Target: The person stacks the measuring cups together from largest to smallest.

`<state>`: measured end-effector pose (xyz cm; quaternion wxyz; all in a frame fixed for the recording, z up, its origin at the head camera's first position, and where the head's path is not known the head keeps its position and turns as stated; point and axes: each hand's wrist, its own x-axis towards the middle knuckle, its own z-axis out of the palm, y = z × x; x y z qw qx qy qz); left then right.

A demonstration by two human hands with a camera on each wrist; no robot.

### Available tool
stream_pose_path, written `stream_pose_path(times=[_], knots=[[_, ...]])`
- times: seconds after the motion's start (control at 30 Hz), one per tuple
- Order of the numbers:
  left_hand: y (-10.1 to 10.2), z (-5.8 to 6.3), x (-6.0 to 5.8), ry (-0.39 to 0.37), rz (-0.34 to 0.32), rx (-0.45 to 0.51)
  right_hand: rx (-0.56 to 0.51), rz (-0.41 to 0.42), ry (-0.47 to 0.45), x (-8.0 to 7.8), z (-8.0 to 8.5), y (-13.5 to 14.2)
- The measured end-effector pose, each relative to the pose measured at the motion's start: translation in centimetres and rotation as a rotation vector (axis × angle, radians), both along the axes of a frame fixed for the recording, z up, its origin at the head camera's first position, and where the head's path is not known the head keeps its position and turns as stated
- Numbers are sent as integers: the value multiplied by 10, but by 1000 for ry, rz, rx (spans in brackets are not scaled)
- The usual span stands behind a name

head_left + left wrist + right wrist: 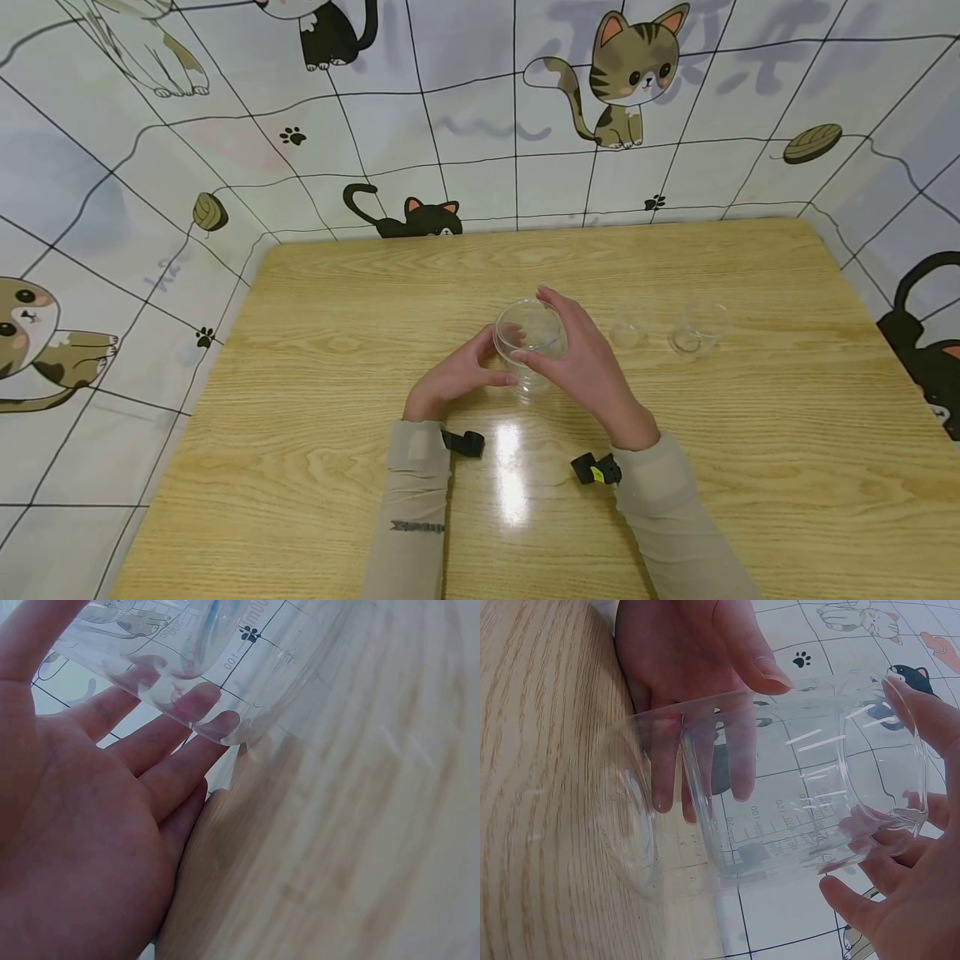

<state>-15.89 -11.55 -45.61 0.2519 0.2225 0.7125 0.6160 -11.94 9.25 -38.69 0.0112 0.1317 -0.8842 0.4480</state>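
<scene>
A clear beaker (528, 329) with printed volume marks stands between my two hands near the table's middle. In the right wrist view the marked beaker (780, 787) has a second clear wall and a wider base (626, 817) around its lower end, like one vessel inside another. My right hand (588, 367) grips the upper part, thumb and fingers around the rim. At its other side, my left hand (461, 371) lies with thumb and fingers spread. In the left wrist view the left fingertips (199, 697) touch the glass, with the palm away from it.
To the right on the wooden table (337, 358) are a small clear round piece (628, 333) and another clear cup-like vessel (697, 329). Cat-patterned sheets (480, 117) rise along the back and sides of the table. Light glares off the wood before the hands.
</scene>
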Motion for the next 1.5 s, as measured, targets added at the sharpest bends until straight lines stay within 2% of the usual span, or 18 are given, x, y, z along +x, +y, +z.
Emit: stream_pose_path(times=[0.23, 0.37, 0.77, 0.97, 1.07, 1.3, 1.5], knots=[[1, 20, 7, -13, -27, -9, -4, 1, -6, 0, 0, 0], [1, 22, 7, -14, -28, -22, 2, 2, -5, 0, -1, 0], [0, 20, 6, -14, -23, -21, 4, 0, 1, 0, -1, 0], [-1, 1, 1, 3, 0, -14, 11, 2, 0, -1, 1, -1], [-1, -4, -1, 21, -1, -18, 11, 4, -5, -1, 0, 0], [-1, -1, 0, -1, 12, -30, 18, 8, 9, -1, 0, 1], [1, 17, 5, -6, -4, -30, 25, 5, 18, -1, 0, 1]])
